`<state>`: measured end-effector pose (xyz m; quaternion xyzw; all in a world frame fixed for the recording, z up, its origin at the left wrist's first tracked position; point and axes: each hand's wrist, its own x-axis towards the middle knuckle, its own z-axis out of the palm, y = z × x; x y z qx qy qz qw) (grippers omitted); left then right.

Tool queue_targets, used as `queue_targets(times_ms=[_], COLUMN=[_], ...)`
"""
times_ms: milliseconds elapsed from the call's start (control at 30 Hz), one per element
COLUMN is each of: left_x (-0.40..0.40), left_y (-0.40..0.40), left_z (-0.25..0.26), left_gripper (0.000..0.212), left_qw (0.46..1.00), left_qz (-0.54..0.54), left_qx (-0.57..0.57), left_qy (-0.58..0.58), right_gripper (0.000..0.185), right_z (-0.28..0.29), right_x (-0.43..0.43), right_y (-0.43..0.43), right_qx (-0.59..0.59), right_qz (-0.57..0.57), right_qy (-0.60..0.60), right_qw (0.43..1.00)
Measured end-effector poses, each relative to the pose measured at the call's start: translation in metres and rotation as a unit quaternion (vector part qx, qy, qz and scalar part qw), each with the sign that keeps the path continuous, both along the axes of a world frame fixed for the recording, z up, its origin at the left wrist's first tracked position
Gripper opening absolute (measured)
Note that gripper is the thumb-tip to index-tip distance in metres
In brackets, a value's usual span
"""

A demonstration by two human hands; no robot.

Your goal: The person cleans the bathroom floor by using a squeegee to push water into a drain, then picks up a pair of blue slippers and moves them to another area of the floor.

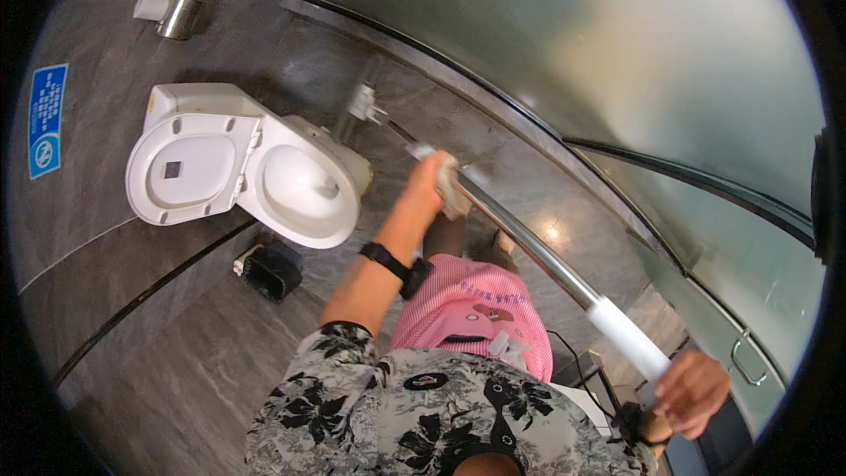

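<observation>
A long metal pole [529,235] slants across the view, with a white handle [628,337] at its near end. My right hand [692,391] is closed around the end of that handle. Further down, my left hand [433,178] grips the pole near its lower end. A pale crumpled item [453,190] shows beside my left fingers; I cannot tell whether it is a cloth or a shoe. The pole's blurred white head [363,103] is low over the grey tiled floor, to the right of the toilet; its exact type is unclear.
A white toilet [297,192] stands at the left with its lid [192,162] raised. Below it is a black waste bin [272,271]. A paper holder [178,18] and blue sign [46,120] are on the wall. Frosted glass [529,33] bounds the right, with a door handle [747,363].
</observation>
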<state>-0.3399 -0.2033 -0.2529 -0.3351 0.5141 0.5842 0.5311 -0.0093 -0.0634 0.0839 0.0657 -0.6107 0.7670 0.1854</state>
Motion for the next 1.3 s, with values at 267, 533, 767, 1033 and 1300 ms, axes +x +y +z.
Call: queue_targets(times_ms=[267,533,767,1033,1300], left_x=[-0.102,0.074,0.406,0.493,0.228], left_y=[0.007,-0.034,-0.04,-0.057,-0.06], left_z=[-0.114,-0.136,-0.034,-0.003,-0.092], left_gripper=[0.019,0.013,0.009,0.011,0.015], left_qw=[0.98,0.966,0.956,0.947,0.963], left_qz=[-0.081,-0.215,-0.291,-0.312,-0.182], left_qx=[-0.11,-0.077,-0.024,0.022,-0.167], left_qy=[0.148,0.122,0.015,-0.073,0.11], right_gripper=[0.023,0.028,0.017,0.012,0.022], right_z=[-0.142,-0.112,0.032,0.059,-0.129], right_x=[-0.054,0.131,0.329,0.414,0.275], right_y=[-0.054,-0.121,-0.221,-0.259,-0.199], right_qx=[-0.114,-0.111,-0.053,-0.056,-0.181], right_qz=[-0.243,-0.382,-0.553,-0.566,-0.48], right_qy=[-0.116,-0.147,-0.206,-0.054,-0.07], right_qw=[0.956,0.905,0.806,0.821,0.856])
